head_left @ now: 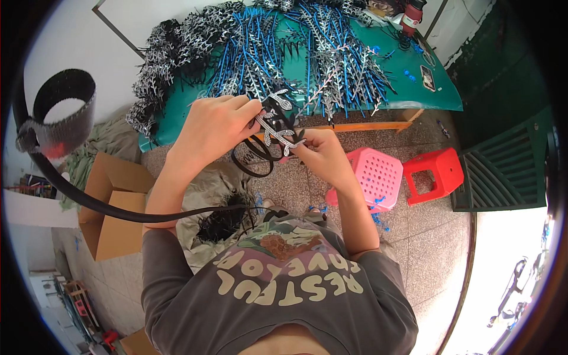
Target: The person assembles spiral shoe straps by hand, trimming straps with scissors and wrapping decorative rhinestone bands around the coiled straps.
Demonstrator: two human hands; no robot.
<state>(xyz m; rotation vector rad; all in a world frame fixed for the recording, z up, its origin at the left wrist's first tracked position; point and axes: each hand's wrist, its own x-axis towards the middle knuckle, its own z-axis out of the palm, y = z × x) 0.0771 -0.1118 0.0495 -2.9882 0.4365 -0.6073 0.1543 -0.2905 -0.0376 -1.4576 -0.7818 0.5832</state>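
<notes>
Between my two hands is a leafy sprig with flat silver, glittery leaves and black backs. My left hand pinches its left side with thumb and fingers. On the other side, the fingers of my right hand close on its lower right end. A thin black strip hangs in loops under the sprig; where it joins is hidden by my left hand. Just beyond my hands, bundles of similar silver leafy sprigs with blue stems lie on a green table.
Black-and-silver leafy strips are heaped at the table's left. A phone and a red bottle are at its right. A pink stool, a red stool and a cardboard box stand on the floor. Black strands lie on cloth below.
</notes>
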